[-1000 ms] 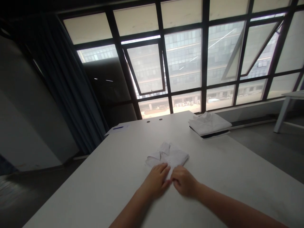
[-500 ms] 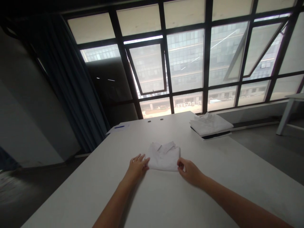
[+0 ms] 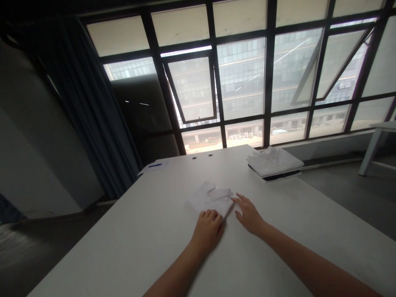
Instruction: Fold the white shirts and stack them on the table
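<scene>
Two hands are out on the white table. My left hand rests on the near edge of a folded white shirt, not pinching it. My right hand is open, with fingers spread, just beside the shirt. Farther off sits a stack of folded white shirts.

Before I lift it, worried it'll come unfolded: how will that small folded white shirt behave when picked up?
It will likely feel light and floppy: the folded white shirt shows thin fabric in soft wrinkles. Its loose folds could slip open if lifted by the edge at the left hand.
</scene>
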Demonstrator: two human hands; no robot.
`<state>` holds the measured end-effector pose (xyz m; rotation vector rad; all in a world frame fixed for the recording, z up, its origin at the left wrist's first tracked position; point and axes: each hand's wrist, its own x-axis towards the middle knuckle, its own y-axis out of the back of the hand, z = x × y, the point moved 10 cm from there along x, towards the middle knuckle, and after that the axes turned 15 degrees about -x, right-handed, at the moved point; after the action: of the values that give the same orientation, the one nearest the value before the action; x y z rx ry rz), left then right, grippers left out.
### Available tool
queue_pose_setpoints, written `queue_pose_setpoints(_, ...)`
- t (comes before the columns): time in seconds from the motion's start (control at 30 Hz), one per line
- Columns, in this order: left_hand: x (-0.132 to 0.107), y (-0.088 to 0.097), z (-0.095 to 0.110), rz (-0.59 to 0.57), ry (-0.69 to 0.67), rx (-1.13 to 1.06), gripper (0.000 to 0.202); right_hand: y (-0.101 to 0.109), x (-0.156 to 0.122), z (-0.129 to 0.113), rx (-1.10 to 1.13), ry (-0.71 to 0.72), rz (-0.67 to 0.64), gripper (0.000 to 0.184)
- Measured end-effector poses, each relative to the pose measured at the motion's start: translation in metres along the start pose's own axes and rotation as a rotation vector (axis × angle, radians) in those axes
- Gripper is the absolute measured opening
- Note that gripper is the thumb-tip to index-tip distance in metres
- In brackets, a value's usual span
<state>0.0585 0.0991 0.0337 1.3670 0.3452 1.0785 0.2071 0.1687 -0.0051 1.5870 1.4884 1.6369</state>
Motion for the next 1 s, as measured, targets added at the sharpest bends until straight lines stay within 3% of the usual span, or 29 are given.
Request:
queue_pose_setpoints(0.17,-0.007,0.005,-0.025,-0.045,0.008,-0.075,0.022,-0.014,-0.003,-0.011,-0.005,0.090,-0.084,0.048)
queue_pose_setpoints(0.37,-0.016,0.020,-0.054,-0.001,0.113,-0.065,0.029,0.000,-0.005,-0.023,0.015,0.122,-0.054,0.025)
queue_pose_setpoints(0.6,-0.006,0.016,-0.064,0.055,0.182,0.024,0.016,-0.001,-0.002,-0.033,-0.062,0.094,-0.054,0.021)
queue_pose_setpoints(0.83,-0.014,0.011,-0.079,0.063,0.243,0.030,0.035,-0.001,-0.003,-0.034,-0.053,0.100,-0.066,0.025)
queue_pose_setpoints(1.0,-0.015,0.001,-0.075,-0.017,0.193,-0.052,0.048,-0.004,-0.003,-0.038,-0.091,0.140,-0.082,0.031)
